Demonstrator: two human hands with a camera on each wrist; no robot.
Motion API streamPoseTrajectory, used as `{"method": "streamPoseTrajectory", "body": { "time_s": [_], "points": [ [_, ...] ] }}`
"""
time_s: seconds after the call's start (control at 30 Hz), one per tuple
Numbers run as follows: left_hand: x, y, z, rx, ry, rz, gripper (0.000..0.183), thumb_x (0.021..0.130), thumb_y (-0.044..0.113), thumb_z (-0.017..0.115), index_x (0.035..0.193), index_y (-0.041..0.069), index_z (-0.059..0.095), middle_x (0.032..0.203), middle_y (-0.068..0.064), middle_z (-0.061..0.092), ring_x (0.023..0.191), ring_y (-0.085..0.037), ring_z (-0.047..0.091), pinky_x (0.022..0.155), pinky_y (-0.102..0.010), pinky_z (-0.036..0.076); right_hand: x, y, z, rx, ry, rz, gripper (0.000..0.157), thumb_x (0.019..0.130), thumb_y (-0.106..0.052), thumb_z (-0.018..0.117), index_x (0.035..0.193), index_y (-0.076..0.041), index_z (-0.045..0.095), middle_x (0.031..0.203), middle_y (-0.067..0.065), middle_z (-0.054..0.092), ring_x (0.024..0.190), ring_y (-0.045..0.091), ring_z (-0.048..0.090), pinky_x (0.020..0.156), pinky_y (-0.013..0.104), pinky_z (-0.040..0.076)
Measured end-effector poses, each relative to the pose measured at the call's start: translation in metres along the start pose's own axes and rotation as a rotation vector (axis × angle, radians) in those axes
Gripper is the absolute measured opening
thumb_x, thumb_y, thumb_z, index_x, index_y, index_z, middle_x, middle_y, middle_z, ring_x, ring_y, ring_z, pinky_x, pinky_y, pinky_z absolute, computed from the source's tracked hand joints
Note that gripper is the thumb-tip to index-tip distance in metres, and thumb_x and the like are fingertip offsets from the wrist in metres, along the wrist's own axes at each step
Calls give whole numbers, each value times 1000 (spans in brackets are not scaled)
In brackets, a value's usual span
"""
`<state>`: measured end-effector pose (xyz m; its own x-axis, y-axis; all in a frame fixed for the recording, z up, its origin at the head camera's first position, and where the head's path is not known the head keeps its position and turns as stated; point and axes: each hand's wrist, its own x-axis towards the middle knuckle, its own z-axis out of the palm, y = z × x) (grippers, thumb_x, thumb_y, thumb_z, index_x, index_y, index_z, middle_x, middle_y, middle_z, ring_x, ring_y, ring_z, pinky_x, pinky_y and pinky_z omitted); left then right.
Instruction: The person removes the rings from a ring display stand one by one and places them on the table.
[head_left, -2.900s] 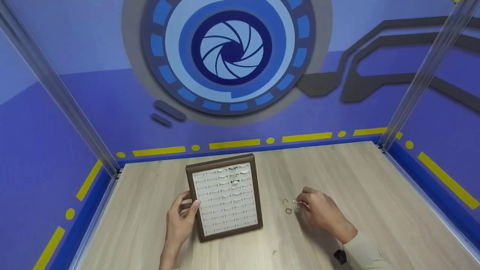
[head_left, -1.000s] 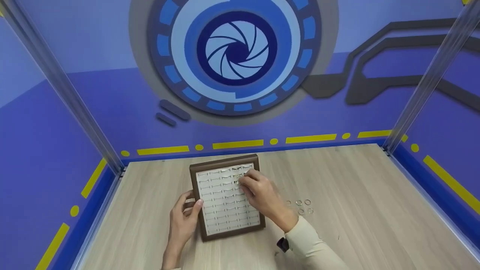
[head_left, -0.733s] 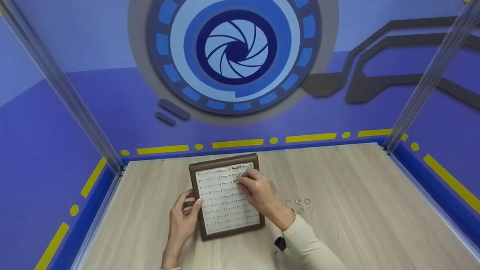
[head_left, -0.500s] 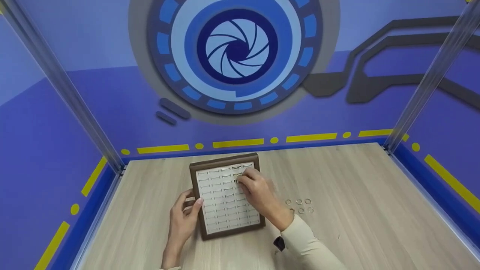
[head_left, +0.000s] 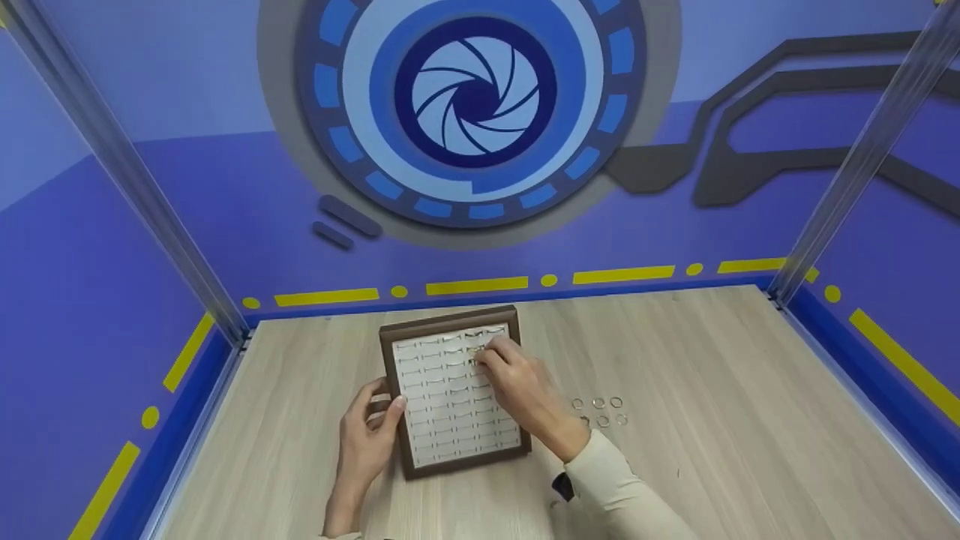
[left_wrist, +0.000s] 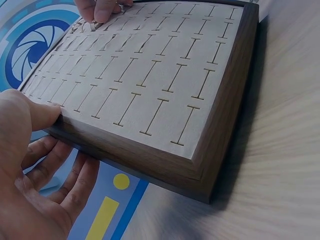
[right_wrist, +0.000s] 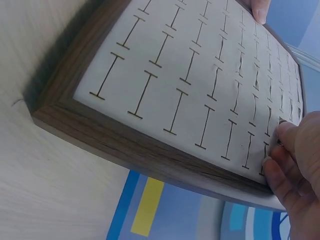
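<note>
A ring display tray [head_left: 450,390] with a brown wooden frame and a white slotted pad stands tilted back on the table. My left hand [head_left: 367,442] holds its left side, thumb on the front edge and fingers behind, as the left wrist view also shows. At the upper right of the pad, my right hand [head_left: 517,382] pinches a small ring, mostly hidden by the fingertips, against a slot. In the right wrist view, thumb and fingers of the right hand [right_wrist: 297,160] touch the pad there. A few gold-coloured rings [head_left: 474,350] sit in slots beside these fingers.
Several loose rings [head_left: 598,403] lie in two short rows on the wooden table [head_left: 712,390], right of the tray; the right forearm partly covers one. Blue printed panels [head_left: 202,210] and metal posts enclose the table at the back and sides.
From the loose rings on the table, my right hand has moved left to the pad, carrying a ring. Over the last second it stays there with small finger motions. The left hand keeps its hold.
</note>
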<state>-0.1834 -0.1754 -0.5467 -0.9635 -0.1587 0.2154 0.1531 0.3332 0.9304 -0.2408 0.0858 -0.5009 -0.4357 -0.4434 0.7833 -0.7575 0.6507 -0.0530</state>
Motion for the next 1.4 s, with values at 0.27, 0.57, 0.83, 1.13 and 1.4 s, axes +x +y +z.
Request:
{"method": "streamPoseTrajectory", "body": {
  "time_s": [0.27,0.57,0.83,1.13,1.4],
  "points": [
    [-1,-1,0,-10,-4,0,43,108,22,68,147,7,58,134,-14,64,116,-27,68,102,-37,61,-1,2,-1,1,0,-16,4,102,-2,70,105,-6,70,101,4,65,87,17,67,73,26,61],
    [0,-3,0,7,1,10,43,107,22,68,147,6,58,133,-15,64,115,-28,69,101,-38,61,-2,1,-2,21,28,-21,19,90,4,81,102,-6,70,100,4,65,85,17,67,73,25,61],
    [1,-2,1,0,6,21,44,107,22,68,147,5,58,133,-15,64,113,-27,69,99,-33,61,-3,1,-3,15,23,-27,19,90,4,81,101,-6,70,98,4,63,83,16,65,71,25,60],
    [-1,-4,1,-7,10,39,42,107,21,69,145,5,60,133,-15,65,113,-26,69,97,-29,61,-4,1,-5,45,10,-12,18,92,3,80,103,-6,70,100,4,65,84,16,66,72,26,61],
    [-1,-4,0,-7,4,36,42,107,20,68,146,6,60,134,-14,65,113,-25,69,98,-29,61,-8,2,-7,81,9,-24,2,105,-5,67,105,-6,69,102,5,65,85,16,66,72,24,61]
  ]
}}
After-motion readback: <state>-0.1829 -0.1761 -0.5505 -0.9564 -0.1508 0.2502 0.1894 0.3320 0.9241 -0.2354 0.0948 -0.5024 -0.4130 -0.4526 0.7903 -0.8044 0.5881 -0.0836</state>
